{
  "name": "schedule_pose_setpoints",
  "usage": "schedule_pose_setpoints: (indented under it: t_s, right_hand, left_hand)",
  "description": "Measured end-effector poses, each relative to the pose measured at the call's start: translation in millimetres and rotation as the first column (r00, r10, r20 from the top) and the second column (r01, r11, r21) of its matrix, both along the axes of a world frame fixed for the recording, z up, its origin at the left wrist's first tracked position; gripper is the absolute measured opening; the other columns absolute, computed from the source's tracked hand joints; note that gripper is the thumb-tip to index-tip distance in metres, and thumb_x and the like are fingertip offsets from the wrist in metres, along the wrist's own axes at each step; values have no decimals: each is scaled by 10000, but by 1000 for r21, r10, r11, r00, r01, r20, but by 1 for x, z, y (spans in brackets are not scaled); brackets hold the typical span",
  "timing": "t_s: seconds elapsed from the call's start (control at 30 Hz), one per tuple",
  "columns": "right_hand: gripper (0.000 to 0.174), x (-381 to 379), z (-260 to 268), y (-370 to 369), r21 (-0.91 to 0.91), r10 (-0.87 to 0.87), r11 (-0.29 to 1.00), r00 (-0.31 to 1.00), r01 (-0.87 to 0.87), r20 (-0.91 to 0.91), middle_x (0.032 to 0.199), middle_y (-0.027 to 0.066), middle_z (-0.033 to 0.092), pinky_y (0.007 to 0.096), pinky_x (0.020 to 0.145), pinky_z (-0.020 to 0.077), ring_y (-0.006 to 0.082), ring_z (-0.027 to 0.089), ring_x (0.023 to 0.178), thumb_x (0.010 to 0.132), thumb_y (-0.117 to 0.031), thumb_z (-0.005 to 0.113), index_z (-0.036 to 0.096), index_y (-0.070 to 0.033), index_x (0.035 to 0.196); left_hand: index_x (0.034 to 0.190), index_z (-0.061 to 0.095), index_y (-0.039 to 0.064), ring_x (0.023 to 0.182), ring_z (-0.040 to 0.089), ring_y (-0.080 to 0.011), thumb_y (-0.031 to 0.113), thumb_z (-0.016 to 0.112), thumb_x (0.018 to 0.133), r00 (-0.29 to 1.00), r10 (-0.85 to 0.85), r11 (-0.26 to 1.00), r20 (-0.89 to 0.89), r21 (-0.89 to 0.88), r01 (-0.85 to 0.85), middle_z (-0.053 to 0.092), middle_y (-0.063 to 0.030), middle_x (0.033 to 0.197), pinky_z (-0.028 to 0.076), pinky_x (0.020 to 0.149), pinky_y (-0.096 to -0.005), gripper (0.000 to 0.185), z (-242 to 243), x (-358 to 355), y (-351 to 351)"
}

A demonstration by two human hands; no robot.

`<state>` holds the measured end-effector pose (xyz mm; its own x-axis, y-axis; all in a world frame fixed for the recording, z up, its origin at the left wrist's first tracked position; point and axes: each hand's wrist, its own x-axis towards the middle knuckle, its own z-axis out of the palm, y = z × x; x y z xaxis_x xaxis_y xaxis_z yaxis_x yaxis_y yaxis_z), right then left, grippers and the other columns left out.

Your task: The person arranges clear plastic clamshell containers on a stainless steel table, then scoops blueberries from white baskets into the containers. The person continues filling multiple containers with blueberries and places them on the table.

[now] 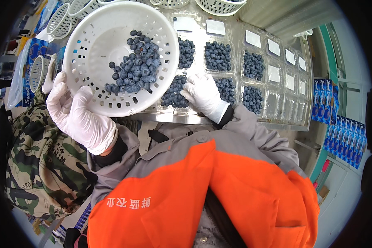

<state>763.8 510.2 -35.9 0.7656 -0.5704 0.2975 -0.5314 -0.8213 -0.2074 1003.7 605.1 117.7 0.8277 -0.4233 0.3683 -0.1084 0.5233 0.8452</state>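
My left hand [80, 121], in a white glove, grips the near left rim of a round white plastic colander [102, 43]. The colander is tilted, and loose blueberries [136, 66] are heaped in its right half. My gloved right hand [204, 94] is over the front row of clear plastic clamshell boxes, fingers curled. Its fingertips are at the blueberries [175, 94] in one box, beside another box of blueberries [226, 90]. Whether a berry is between those fingers is hidden. Behind them, more blueberries fill a clamshell box [218, 56].
Several unfilled clamshell boxes [272, 102] stand at the right of the metal table [179, 118]. White baskets [221, 7] line the back. A co-worker in a camouflage sleeve [46, 161] is close at my left. Blue printed cartons [324, 100] stand beyond the table's right edge.
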Motion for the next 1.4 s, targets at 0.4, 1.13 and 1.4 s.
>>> schedule_pose_setpoints:
  t_s: [0.4, 1.13, 1.4]
  right_hand:
    - [57, 10, -2, 0, -10, 111, 994, 978, -111, 177, 822, 81, 530, 439, 837, 440, 303, 546, 858, 746, -93, 636, 582, -109, 751]
    - [152, -28, 21, 5, 222, 47, 972, 990, -77, 136, 858, 82, 628, 423, 755, 484, 310, 615, 832, 872, -229, 699, 709, -96, 945]
    - [142, 2, 8, -8, 354, 12, 925, 941, -139, 338, 881, 155, 633, 456, 802, 498, 356, 607, 894, 789, -92, 665, 692, -65, 926]
  left_hand:
    - [1074, 621, 31, 1165, 641, -292, -220, 567, 717, 999, -28, 996, -24, -81, 26, 647, -148, 1268, 545, 987, -382, 439, -12, 0, 22]
    - [1012, 614, 24, 1110, 659, -253, -235, 533, 701, 999, 12, 995, -43, -94, -16, 659, -174, 1228, 559, 920, -322, 413, -18, -8, 19]
    - [908, 595, 60, 1148, 635, -246, -214, 523, 668, 997, -64, 998, 51, -27, 65, 670, -100, 1116, 488, 995, -373, 370, -35, -9, 20]
